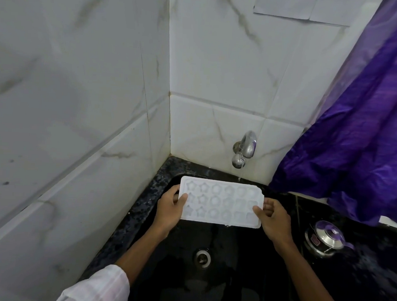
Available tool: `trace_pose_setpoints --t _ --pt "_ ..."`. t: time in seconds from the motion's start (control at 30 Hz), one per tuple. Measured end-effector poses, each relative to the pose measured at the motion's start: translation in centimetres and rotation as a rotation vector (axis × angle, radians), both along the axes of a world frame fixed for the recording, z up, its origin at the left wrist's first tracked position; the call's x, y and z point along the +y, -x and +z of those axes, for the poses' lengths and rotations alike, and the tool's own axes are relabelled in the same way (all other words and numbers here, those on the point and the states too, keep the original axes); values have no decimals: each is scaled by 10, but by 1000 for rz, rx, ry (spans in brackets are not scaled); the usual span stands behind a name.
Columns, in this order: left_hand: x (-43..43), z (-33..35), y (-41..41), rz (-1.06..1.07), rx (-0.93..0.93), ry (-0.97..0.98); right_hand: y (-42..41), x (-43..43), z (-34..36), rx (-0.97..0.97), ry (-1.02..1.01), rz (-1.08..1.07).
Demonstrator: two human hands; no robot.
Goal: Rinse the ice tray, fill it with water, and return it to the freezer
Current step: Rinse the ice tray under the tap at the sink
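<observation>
Head view, both hands grip ice tray (221, 202), over sink (233, 255)

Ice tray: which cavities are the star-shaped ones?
The two columns nearest the left hand on the ice tray; the middle columns are round, those by the right hand too faint to tell.

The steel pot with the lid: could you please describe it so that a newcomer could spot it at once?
Start at the black sink in the corner of the white tiled walls. On the dark counter right of it, below the purple curtain, stands the steel pot. Unlike the wall tap, it is round, with a lid and purple knob.
</observation>
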State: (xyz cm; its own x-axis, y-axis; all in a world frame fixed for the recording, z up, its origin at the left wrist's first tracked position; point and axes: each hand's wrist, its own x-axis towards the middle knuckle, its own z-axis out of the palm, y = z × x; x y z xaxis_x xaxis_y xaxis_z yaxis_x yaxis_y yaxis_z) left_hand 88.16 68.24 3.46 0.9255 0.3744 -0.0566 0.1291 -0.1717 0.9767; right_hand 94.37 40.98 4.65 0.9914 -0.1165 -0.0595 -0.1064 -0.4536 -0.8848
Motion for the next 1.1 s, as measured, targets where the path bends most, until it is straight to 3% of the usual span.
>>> trace_pose_setpoints --t 0.2,0.6,0.67,0.8,0.97,1.1 --pt "3 6 -4 25 -96 -119 -1 -4 15 -117 46 8" --pt "4 32 -10 -49 -379 -77 7 -3 43 -498 1 -104" --pt "5 28 -10 -62 -346 -102 6 -6 29 -432 57 -81" --pt "11 5 -6 -104 -218 -194 -5 -20 -7 -28 249 241" --pt "14 -17 1 -1 -126 -202 -48 -10 12 20 14 28" --pt "13 -18 3 5 -80 -81 -90 35 43 78 -57 75"
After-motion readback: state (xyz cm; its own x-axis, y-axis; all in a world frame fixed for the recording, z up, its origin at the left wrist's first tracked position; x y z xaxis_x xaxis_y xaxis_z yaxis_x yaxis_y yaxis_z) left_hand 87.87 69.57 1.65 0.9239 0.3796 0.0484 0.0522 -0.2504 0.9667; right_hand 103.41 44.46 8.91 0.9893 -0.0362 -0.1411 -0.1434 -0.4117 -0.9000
